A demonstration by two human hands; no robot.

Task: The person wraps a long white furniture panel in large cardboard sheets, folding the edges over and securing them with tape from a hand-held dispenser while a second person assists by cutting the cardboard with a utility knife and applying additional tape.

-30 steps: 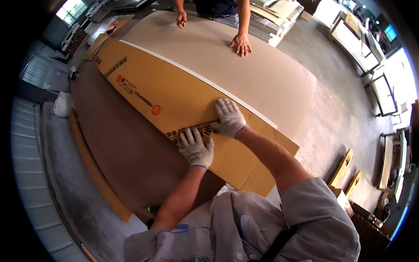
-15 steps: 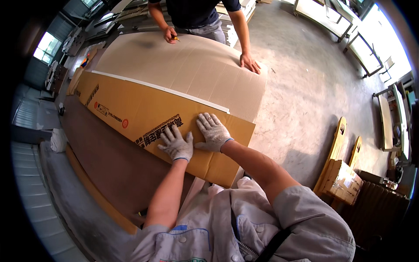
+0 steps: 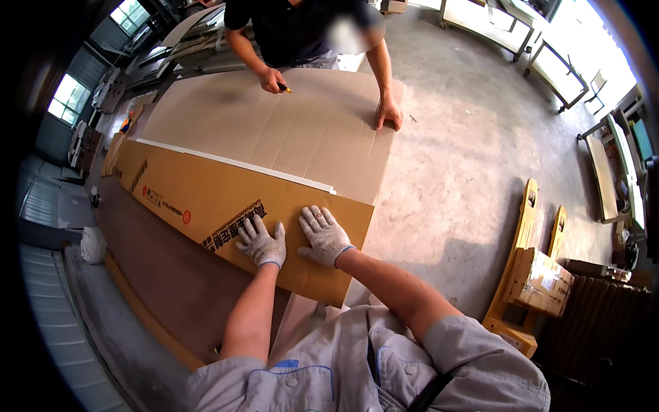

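Note:
A long sheet of brown cardboard (image 3: pixel 206 185) with dark print lies folded over across the table. Both my hands wear pale knit gloves. My left hand (image 3: pixel 262 244) rests flat on the printed flap, fingers spread. To its right, my right hand (image 3: pixel 325 235) is pressed flat on the same flap near its right end. A thin white strip (image 3: pixel 233 163) runs along the flap's far edge. Beyond it spreads the plain, paler face of the cardboard (image 3: pixel 268 123). Across from me, a person holds a small yellow-and-black cutter (image 3: pixel 284 88) and lays the other hand on the cardboard's right edge.
A yellow pallet jack (image 3: pixel 511 275) with a carton (image 3: pixel 540 281) stands on the floor at the right. Wheeled racks (image 3: pixel 487 27) are at the far right. Stacked boards (image 3: pixel 199 48) lie behind the table. A white cloth bundle (image 3: pixel 93 244) is at the left.
The co-worker leans further in over the cardboard, and the hand on its right edge now bends around it. My hands stay flat on the flap. The whole view has shifted slightly.

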